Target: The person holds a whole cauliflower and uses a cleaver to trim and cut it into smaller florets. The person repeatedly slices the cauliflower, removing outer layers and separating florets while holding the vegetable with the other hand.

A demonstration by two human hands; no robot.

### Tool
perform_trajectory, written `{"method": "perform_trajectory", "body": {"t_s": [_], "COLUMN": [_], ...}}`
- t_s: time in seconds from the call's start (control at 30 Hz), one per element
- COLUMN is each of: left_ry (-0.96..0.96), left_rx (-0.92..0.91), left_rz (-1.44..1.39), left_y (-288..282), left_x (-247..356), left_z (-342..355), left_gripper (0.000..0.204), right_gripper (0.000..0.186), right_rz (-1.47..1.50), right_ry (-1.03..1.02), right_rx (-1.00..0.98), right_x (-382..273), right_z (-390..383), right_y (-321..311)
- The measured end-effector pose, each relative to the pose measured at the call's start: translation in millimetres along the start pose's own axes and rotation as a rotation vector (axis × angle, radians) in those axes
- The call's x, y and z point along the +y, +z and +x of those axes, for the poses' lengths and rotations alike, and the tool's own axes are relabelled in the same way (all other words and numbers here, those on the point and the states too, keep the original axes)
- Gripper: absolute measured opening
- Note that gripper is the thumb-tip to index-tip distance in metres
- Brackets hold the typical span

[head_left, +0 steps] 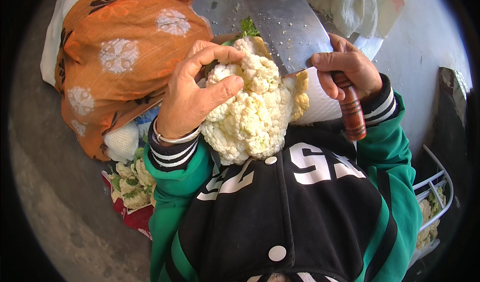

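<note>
A large white cauliflower [250, 107] with a yellowed right edge and a few green leaves at the back sits in front of my chest. My left hand [195, 87] grips its upper left side, fingers curved over the florets; the far fingertips are hidden. My right hand [345, 72] is closed on the red-brown wooden handle [352, 113] of a wide steel cleaver [290, 27]. The blade points away from me, its lower end beside the cauliflower's back right. A white textured pad [317, 99] lies beneath the handle side.
An orange patterned cloth [100, 107] covers something at the left. Below it, cauliflower pieces [131, 187] rest on red material. A steel surface [225, 2] runs behind, with scraps on it. Pale plastic bags [360, 4] lie at the back right. A white basket [438, 174] with cauliflower stands lower right.
</note>
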State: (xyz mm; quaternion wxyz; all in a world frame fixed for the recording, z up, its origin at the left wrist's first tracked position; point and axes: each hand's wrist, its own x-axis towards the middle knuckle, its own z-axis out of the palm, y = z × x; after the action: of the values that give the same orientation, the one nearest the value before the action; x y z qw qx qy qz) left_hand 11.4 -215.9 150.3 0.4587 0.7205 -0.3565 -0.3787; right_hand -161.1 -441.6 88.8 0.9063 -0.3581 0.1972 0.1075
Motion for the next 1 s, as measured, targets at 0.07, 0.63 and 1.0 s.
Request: {"method": "perform_trajectory", "body": {"t_s": [0.07, 0.63, 1.0], "left_ry": [-0.010, -0.032, -0.032], "left_rx": [0.018, 0.026, 0.037], "left_rz": [0.035, 0.079, 0.054], "left_y": [1, 8, 8], "left_x": [2, 4, 4], "left_z": [1, 2, 0], "left_gripper": [0.032, 0.027, 0.030], "right_gripper": [0.009, 0.013, 0.017], "right_rz": [0.013, -0.103, 0.017], "right_ry": [-0.015, 0.074, 0.122], "right_rx": [-0.021, -0.137, -0.040], "right_x": [0, -12, -2], "right_z": [0, 1, 0], "right_y": [2, -5, -13]}}
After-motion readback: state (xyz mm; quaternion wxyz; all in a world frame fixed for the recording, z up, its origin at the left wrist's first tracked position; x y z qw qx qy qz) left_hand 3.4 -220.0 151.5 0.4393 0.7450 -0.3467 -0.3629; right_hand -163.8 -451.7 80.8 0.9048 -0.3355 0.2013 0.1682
